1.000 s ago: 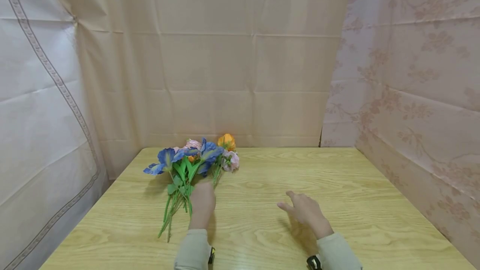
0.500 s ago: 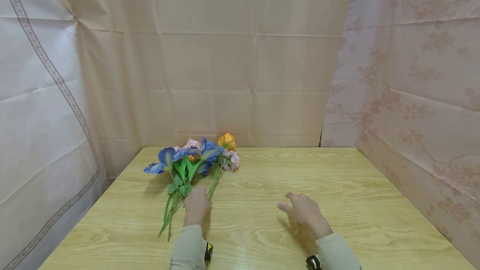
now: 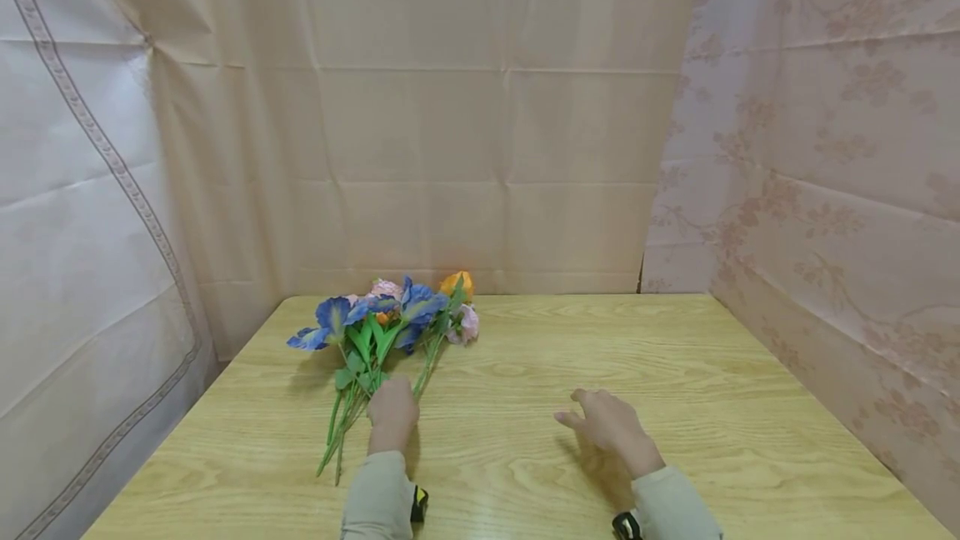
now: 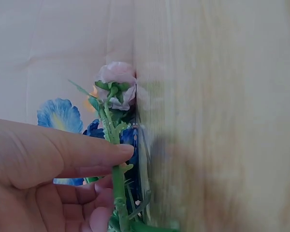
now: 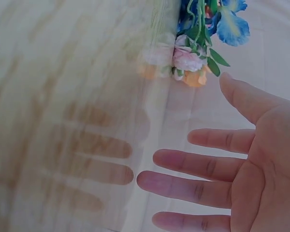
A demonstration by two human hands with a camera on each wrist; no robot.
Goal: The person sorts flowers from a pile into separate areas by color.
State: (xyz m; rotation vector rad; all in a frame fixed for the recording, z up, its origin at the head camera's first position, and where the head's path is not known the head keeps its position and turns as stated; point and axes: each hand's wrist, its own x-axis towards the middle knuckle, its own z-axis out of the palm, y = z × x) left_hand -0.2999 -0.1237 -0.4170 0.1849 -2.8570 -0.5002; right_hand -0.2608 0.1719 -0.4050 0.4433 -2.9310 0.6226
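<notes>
At the left of the table lies a loose bunch of flowers on long green stems. Blue iris blooms point(image 3: 423, 304) spread across it, and an orange bloom point(image 3: 459, 282) sits at its back right. My left hand point(image 3: 393, 413) is over the stems point(image 3: 347, 423). In the left wrist view, its thumb and fingers pinch the green stem point(image 4: 118, 186) of a pink flower point(image 4: 117, 79), whose head points toward the back. My right hand point(image 3: 606, 422) hovers above the table to the right, fingers spread and holding nothing.
The wood-grain table point(image 3: 510, 473) reaches back to a beige curtain point(image 3: 480, 148). A white cloth point(image 3: 82, 273) hangs on the left side and a floral cloth point(image 3: 840, 190) on the right.
My left hand has drawn left and slightly toward me. The pink and orange blooms at the bunch's right have turned a little, showing a green leaf. My right hand stays put.
</notes>
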